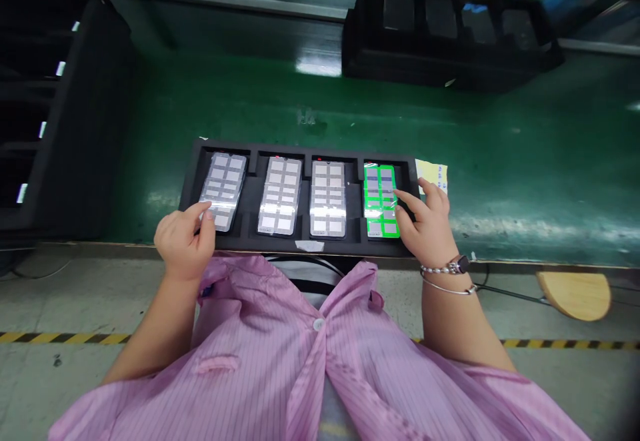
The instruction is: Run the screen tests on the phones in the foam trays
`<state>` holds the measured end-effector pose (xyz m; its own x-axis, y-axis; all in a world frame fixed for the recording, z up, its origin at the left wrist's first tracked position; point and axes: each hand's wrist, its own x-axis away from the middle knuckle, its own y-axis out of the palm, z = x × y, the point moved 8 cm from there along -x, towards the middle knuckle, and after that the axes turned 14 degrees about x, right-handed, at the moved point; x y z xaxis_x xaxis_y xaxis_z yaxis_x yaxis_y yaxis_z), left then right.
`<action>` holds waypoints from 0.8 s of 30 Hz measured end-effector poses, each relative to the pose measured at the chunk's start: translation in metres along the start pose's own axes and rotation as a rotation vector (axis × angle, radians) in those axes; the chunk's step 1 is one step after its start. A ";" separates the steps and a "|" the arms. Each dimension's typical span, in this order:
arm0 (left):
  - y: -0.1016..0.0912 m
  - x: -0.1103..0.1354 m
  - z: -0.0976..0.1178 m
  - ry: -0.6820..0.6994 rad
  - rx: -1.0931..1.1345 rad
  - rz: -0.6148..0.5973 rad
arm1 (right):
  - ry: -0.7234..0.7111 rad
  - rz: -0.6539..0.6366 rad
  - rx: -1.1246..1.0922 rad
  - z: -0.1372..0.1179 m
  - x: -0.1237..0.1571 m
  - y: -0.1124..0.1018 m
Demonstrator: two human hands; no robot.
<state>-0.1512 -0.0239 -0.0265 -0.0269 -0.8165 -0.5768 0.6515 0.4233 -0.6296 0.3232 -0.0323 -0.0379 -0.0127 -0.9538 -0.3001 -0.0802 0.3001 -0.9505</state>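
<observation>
Though half-open, right grip (pixel 426 221) at green-lit phone (pixel 381 202).

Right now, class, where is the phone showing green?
In the head view, the green-lit phone sits in the rightmost compartment of the black tray, with the right hand at its right edge.

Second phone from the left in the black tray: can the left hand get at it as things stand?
Probably yes: the left hand, at the leftmost phone, seems empty; nothing visible covers the second phone, and only a strip of the black tray separates the two.
</observation>
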 end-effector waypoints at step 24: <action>0.002 0.003 0.003 0.030 0.015 -0.021 | -0.035 -0.068 -0.002 -0.024 -0.037 0.025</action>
<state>-0.1478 -0.0263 -0.0285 -0.0634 -0.8127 -0.5792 0.6617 0.4002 -0.6340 0.2976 0.0100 -0.0491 0.0273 -0.9711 -0.2373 -0.0819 0.2344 -0.9687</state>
